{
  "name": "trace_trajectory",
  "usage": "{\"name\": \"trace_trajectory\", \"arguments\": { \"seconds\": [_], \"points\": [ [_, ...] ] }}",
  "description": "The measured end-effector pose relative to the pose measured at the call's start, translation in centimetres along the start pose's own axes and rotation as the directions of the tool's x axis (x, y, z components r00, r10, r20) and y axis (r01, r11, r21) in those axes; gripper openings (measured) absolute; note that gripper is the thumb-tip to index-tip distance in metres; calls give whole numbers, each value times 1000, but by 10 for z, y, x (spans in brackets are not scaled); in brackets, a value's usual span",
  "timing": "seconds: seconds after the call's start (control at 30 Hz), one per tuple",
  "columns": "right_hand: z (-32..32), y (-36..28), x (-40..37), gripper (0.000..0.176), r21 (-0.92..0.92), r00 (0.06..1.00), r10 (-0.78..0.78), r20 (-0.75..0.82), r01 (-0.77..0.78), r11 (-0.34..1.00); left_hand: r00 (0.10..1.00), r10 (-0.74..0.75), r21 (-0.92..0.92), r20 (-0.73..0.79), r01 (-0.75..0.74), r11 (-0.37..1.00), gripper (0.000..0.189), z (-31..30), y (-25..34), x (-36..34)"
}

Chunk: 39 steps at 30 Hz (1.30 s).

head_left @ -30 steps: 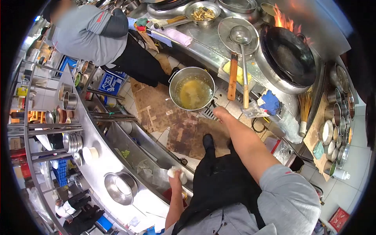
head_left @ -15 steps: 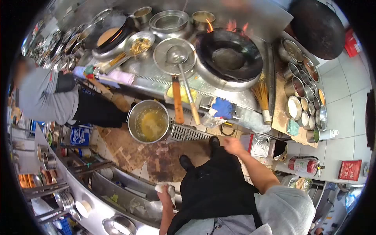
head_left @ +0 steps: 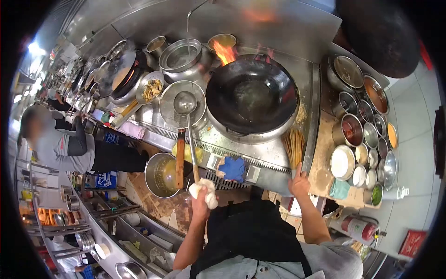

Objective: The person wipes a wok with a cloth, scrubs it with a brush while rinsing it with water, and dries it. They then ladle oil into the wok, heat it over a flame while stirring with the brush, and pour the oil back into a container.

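My left hand (head_left: 200,208) is closed round a bunched white cloth (head_left: 210,197), beside the handle end of a long ladle (head_left: 185,103). The ladle rests in a round strainer (head_left: 165,104) with a wooden handle. My right hand (head_left: 299,184) has its fingers round the handle of a bamboo wok brush (head_left: 293,145), which points bristles up at the stove's front right. A large black wok (head_left: 253,100) sits on the burner between and beyond my hands, a little liquid shining in its bottom. A blue cloth (head_left: 233,169) lies on the stove's front edge.
Flames (head_left: 225,52) rise behind the wok. Sauce and seasoning bowls (head_left: 351,130) crowd the right side. A pot of yellowish liquid (head_left: 162,174) stands low on the left. Another strainer (head_left: 151,89) holds food. A person (head_left: 69,144) stands at the left.
My right hand has reached forward and taken hold of the brush handle. My left hand, with the cloth, has come up to the ladle's end. The view has moved closer to the stove.
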State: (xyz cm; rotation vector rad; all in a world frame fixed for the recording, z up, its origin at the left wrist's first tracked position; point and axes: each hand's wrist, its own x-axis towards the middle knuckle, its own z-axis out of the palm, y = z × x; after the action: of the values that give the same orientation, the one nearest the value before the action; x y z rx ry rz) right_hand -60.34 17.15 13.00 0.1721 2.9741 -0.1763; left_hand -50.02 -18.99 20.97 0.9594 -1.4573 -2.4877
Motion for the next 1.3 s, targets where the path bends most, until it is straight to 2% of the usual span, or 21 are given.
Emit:
{"name": "trace_trajectory", "arguments": {
  "seconds": [0.03,0.1,0.13,0.2,0.3,0.37,0.4,0.47,0.53,0.6,0.67,0.73,0.8,0.83,0.93,1.0,1.07,1.17,1.2,1.23,1.3],
  "points": [
    [-2,3,4,79,6,1000,-14,4,14,1000,1000,-19,-9,-8,19,1000,40,19,2,10],
    [-9,9,8,79,270,989,85,123,-116,956,994,-107,-19,4,107,994,51,46,12,29],
    [-19,15,7,79,274,989,70,129,-104,956,989,-145,0,11,145,990,57,61,18,37],
    [-62,28,-2,73,544,999,-36,6,27,839,967,-235,71,96,229,971,66,72,22,64],
    [-141,21,-8,70,595,998,-56,-38,67,801,933,-341,240,118,306,921,76,97,34,107],
    [-176,10,10,65,634,924,-230,-307,378,675,918,-382,315,102,335,888,77,111,33,143],
    [-194,-1,21,65,633,924,-225,-308,376,677,907,-405,337,115,348,875,76,117,32,158],
    [-227,-35,52,58,698,966,-232,-113,243,674,885,-448,406,130,365,838,75,130,29,186],
    [-227,-73,86,51,517,945,-299,-129,322,794,874,-473,388,110,401,830,66,143,30,195],
    [-209,-117,129,49,400,917,-398,30,354,846,916,-386,244,107,352,904,49,146,19,200],
    [-149,-163,177,48,287,813,-573,100,528,799,942,-327,89,79,320,943,28,148,6,203],
    [-105,-223,220,48,420,802,-597,10,539,730,941,-332,26,62,331,943,23,149,2,205],
    [-111,-284,261,52,498,926,-363,108,265,826,939,-340,-3,48,340,940,19,153,-2,207],
    [-118,-296,274,54,520,950,-306,54,235,821,961,-269,8,57,269,963,19,153,-7,208],
    [-116,-297,262,56,622,981,-192,12,143,770,974,-222,20,33,222,975,17,150,-14,209],
    [-126,-277,209,55,502,901,-409,142,290,815,979,-200,56,43,198,979,16,150,-20,213],
    [-120,-255,177,55,418,878,-461,125,375,827,983,-180,41,42,178,983,14,152,-17,210],
    [-118,-275,216,51,443,908,-416,56,350,825,989,-144,16,31,143,990,11,154,-12,208],
    [-105,-284,244,48,348,907,-408,-105,418,839,992,-127,-8,26,127,992,11,154,-13,205],
    [-108,-290,261,47,271,952,-294,-81,305,913,991,-126,-52,45,129,990,9,153,-16,202],
    [-119,-271,280,49,112,942,-313,-120,326,939,993,-98,-41,68,101,994,14,149,-19,205]
  ]
}}
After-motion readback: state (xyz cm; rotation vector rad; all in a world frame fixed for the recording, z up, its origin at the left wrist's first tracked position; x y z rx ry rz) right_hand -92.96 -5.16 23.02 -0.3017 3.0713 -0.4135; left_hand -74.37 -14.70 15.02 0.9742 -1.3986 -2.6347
